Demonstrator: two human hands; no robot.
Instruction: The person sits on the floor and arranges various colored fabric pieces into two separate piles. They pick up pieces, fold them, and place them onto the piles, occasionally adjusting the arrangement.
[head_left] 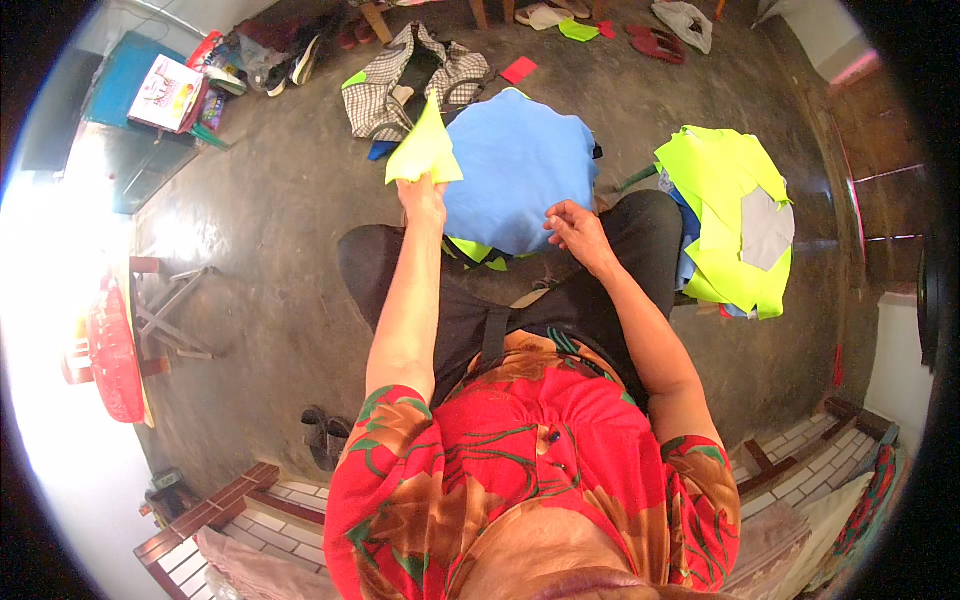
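Note:
My left hand (pixel 422 200) is closed on the lower end of a neon yellow cloth piece (pixel 427 150), held up in front of a checked bag. Between my knees lies a broad light blue cloth (pixel 520 165), with neon yellow edges showing from under its near side; what bears it is hidden. At the right near edge of the blue cloth, my right hand (pixel 582 236) hovers with loosely bent fingers apart and nothing visible in them. To the right of my knee stands a heap of neon yellow cloth (pixel 725 200) with a grey patch (pixel 767 229) on it.
The checked bag (pixel 465 75) gapes beyond the blue cloth. A red scrap (pixel 518 70) and a neon scrap (pixel 578 31) lie on the floor among footwear (pixel 655 44). At left are a red plastic chair (pixel 118 350) and a blue-green box (pixel 130 80); behind me is a slatted bench (pixel 215 510).

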